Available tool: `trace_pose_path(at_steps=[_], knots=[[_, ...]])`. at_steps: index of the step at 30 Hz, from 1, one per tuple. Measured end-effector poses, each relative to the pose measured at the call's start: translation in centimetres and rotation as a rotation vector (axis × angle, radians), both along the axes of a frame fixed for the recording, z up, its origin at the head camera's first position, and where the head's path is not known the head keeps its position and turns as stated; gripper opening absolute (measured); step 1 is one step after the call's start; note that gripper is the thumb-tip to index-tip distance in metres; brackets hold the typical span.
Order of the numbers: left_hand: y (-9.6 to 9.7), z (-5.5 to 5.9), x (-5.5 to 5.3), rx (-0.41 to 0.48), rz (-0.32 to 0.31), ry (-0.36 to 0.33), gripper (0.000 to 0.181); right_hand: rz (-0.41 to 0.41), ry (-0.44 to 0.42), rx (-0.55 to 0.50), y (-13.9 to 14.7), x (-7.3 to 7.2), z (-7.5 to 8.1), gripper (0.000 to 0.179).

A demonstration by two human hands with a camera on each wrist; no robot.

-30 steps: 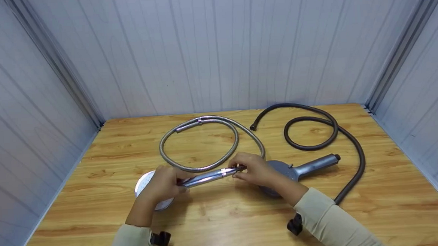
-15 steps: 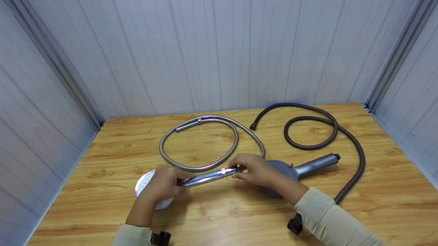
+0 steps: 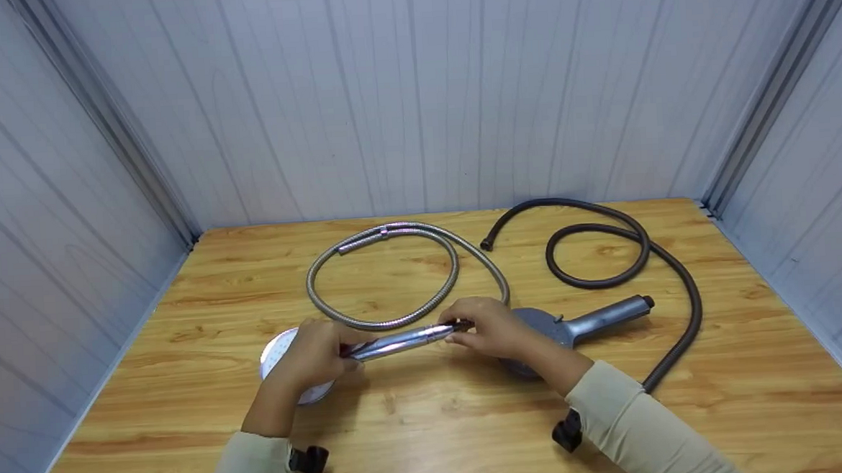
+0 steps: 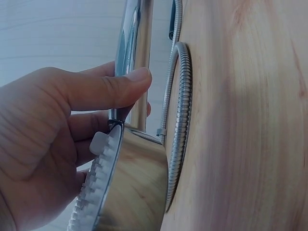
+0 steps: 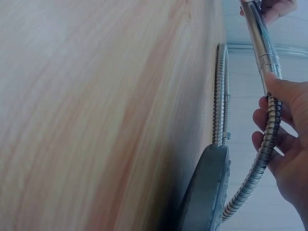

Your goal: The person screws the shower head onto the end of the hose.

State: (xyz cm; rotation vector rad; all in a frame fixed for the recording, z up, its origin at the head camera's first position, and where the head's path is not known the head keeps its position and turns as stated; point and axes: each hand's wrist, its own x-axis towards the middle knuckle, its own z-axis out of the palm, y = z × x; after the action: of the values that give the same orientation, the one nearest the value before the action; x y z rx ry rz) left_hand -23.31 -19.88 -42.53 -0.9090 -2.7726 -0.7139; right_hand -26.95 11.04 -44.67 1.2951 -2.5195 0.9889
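Observation:
My left hand (image 3: 315, 354) grips a chrome shower head (image 3: 394, 342) at the neck, where its round face meets the handle. The thumb presses on the handle in the left wrist view, beside the white nozzle face (image 4: 94, 187). My right hand (image 3: 490, 326) pinches the end of a silver metal shower hose (image 5: 246, 185) where it meets the lower end of the handle. In the right wrist view its thumb lies on the chrome collar (image 5: 269, 65), and the hose curves down past the fingers. The shower head is held above the table, its handle slanting up to the right.
The silver hose lies looped behind the hands. A grey shower head (image 3: 609, 322) lies by my right forearm, which partly hides it. A dark hose (image 3: 690, 291) coils at the right. White panel walls (image 3: 414, 100) enclose the wooden table (image 3: 431, 423) at the back and sides.
The right hand's fingers have shifted very slightly at the joint, and the bright glint on the collar has changed. The left hand and the shower head stay in place.

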Motion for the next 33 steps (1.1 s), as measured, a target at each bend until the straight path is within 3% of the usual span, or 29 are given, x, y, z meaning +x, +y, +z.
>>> trace_pose_path(at_steps=[12,22,27,33], knots=[[0.08,-0.01,-0.06,-0.026,-0.002,0.024,0.042,0.007,-0.025,0.050,-0.05,-0.06,0.28,0.020],[0.27,-0.04,0.19,-0.052,0.048,0.017,0.045,-0.021,-0.099,0.096,-0.16,-0.13,0.54,0.020],[0.18,-0.07,0.18,-0.051,0.040,0.047,0.046,-0.035,-0.136,0.070,-0.38,-0.13,0.41,0.019],[0.03,-0.03,0.12,-0.052,0.059,0.035,0.046,-0.049,-0.152,0.037,-0.58,-0.31,0.20,0.018]])
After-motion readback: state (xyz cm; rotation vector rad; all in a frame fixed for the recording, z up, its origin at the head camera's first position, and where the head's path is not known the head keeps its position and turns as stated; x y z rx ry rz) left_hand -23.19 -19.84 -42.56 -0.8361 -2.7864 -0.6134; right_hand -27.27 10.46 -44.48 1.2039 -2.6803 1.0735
